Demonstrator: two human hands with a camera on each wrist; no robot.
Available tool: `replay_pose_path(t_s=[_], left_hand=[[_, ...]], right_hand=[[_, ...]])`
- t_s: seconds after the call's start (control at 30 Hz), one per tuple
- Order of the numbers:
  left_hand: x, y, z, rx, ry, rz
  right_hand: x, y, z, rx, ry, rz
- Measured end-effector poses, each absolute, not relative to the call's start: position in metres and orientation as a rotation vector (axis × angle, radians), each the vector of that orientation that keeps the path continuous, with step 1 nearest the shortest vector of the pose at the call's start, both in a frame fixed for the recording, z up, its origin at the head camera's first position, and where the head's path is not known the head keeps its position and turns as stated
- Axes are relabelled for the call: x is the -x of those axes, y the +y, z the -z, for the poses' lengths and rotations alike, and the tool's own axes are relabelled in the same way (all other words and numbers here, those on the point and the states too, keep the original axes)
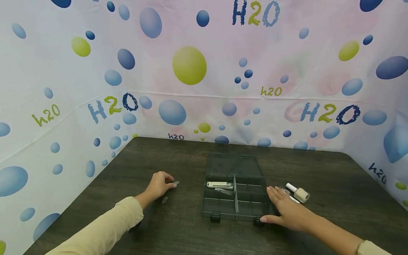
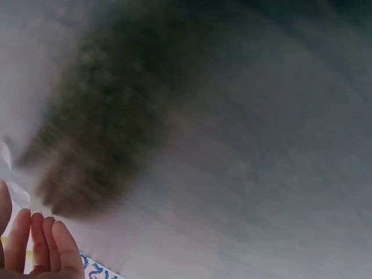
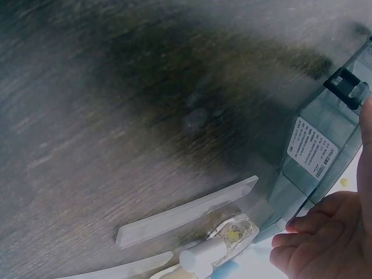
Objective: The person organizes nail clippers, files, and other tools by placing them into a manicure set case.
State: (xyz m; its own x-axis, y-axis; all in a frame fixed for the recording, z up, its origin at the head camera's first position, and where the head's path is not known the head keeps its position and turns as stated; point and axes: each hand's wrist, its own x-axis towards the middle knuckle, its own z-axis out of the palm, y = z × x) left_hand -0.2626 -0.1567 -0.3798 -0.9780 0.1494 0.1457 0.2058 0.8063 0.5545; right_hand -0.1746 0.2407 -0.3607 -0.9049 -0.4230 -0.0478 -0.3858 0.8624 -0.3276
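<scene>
My left hand (image 1: 159, 185) is at the left of the table, its thumb and forefinger pinching a small clear curved piece (image 1: 176, 182), seemingly a false nail tip. A second clear curved piece (image 1: 164, 200) lies on the table below that hand. To the right stands a translucent dark divided box (image 1: 236, 212) with its lid laid back. My right hand (image 1: 288, 210) rests along the box's right side, fingers straight and thumb by the front latch (image 1: 258, 221). Inside the back left compartment are a nail clipper (image 1: 220, 185) and some clear pieces (image 1: 223, 191).
Right of the box lies a bottle of pale nail polish (image 1: 301, 194) with a white cap. Beside it are a small clear container (image 3: 235, 231) and white strips (image 3: 186, 212), partly hidden by my right hand in the head view. A printed curtain (image 1: 191, 117) stands behind the table.
</scene>
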Motion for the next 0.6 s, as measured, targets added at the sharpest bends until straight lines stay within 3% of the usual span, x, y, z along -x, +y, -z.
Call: replay_pose_path(t_s=[0.6], left_hand=[[0.2681, -0.1542, 0.3812, 0.264, -2.928, 0.862]], right_hand=[[0.1738, 0.2412, 0.3623, 0.640, 2.931, 0.469]])
